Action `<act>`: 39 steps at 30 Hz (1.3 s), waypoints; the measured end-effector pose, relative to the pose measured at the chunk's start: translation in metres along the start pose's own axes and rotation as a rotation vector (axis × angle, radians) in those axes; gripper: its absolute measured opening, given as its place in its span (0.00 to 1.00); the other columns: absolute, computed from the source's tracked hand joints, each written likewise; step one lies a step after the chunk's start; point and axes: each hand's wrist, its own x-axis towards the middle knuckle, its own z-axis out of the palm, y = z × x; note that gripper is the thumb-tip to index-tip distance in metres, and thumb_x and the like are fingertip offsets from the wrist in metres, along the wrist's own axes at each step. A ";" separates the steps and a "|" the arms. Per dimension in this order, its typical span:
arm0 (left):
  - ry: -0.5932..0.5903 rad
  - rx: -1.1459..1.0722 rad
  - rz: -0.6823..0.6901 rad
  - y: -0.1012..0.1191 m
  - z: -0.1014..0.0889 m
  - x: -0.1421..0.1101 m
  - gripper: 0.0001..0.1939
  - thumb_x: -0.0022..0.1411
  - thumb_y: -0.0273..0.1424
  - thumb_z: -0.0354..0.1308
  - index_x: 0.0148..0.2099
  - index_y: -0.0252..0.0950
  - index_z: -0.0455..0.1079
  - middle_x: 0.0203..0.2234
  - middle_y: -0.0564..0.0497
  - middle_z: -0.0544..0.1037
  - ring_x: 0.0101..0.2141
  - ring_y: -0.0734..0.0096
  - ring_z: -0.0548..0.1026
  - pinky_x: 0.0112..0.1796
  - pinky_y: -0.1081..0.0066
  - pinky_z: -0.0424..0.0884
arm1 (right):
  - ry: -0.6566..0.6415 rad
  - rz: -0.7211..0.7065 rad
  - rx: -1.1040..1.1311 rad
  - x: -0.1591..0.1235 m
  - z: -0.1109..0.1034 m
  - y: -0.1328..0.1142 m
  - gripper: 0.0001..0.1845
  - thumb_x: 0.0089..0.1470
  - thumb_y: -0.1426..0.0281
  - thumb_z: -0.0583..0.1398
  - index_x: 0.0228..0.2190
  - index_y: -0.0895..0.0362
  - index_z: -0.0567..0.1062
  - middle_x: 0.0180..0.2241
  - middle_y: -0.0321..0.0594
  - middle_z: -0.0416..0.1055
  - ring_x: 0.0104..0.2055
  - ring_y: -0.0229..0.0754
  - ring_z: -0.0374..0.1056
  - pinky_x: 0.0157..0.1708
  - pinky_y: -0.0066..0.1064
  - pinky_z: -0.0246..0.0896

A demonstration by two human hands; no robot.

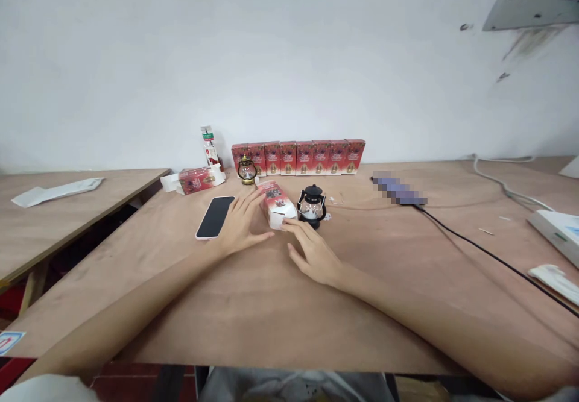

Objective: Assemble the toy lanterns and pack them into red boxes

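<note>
Forearms flank bare tabletop from edge to box.

On surface: phone left of middle carton, near lantern right of it; far lantern before left end of box row.

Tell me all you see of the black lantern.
The black lantern stands upright on the table, right of the box, beyond the right hand. Its cap, side arms and base are black, metal or plastic; pale wires cross a clear, glass-like globe. No hand holds it; contact with the box is unclear.
</note>
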 end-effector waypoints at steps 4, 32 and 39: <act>-0.097 -0.026 -0.017 -0.003 0.014 0.023 0.39 0.56 0.50 0.57 0.64 0.37 0.53 0.62 0.39 0.58 0.63 0.48 0.53 0.58 0.43 0.48 | -0.013 0.049 -0.081 -0.001 0.002 0.003 0.20 0.53 0.77 0.49 0.48 0.60 0.65 0.50 0.52 0.68 0.52 0.49 0.66 0.51 0.47 0.64; 0.156 -0.178 0.060 -0.004 0.030 0.011 0.20 0.64 0.42 0.51 0.53 0.38 0.66 0.47 0.44 0.75 0.54 0.57 0.67 0.53 0.51 0.65 | -0.112 0.175 -0.303 -0.003 0.006 0.008 0.28 0.53 0.76 0.49 0.57 0.60 0.60 0.32 0.47 0.73 0.36 0.49 0.67 0.39 0.40 0.65; 0.166 -0.167 0.098 -0.006 0.039 0.008 0.22 0.63 0.41 0.53 0.55 0.38 0.62 0.49 0.43 0.73 0.53 0.56 0.68 0.52 0.52 0.66 | -0.077 0.252 -0.294 -0.002 0.003 0.007 0.27 0.53 0.75 0.50 0.56 0.57 0.60 0.30 0.44 0.73 0.33 0.47 0.68 0.35 0.36 0.64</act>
